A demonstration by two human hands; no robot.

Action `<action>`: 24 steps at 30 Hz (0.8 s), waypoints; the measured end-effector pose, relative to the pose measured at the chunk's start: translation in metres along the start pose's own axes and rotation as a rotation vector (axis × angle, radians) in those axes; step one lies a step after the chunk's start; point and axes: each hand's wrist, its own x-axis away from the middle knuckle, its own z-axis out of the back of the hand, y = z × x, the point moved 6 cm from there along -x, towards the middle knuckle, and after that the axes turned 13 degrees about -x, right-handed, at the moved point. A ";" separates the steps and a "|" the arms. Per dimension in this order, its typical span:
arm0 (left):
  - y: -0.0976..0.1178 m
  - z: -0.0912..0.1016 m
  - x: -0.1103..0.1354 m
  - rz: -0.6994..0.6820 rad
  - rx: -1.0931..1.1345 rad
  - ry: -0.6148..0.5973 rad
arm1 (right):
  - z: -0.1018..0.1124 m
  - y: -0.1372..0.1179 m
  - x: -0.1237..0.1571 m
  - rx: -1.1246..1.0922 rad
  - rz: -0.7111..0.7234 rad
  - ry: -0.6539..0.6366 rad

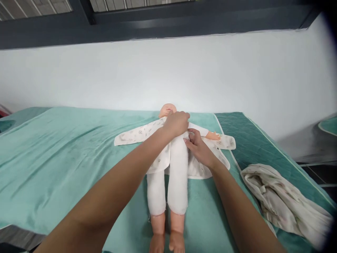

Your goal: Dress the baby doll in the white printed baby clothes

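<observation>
A baby doll [168, 109] lies on its back on a teal blanket [65, 154], head away from me. It wears white trousers [178, 182], and an open white printed jacket [137, 133] is spread under it. My left hand [177, 123] is closed on the doll's chest, gripping fabric at the top of the trousers. My right hand [198, 147] pinches the white cloth at the doll's waist beside it. The doll's bare feet [167, 242] point toward me.
A crumpled cream cloth [281, 200] lies on the darker green quilted mat [263, 147] at the right. A white wall [168, 70] rises just behind the bed, with a dark window frame above. The bed edge drops off at the near left.
</observation>
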 end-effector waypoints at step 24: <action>0.057 -0.044 -0.052 -0.289 -0.137 -0.249 | 0.059 -0.013 0.013 0.143 -0.169 -0.033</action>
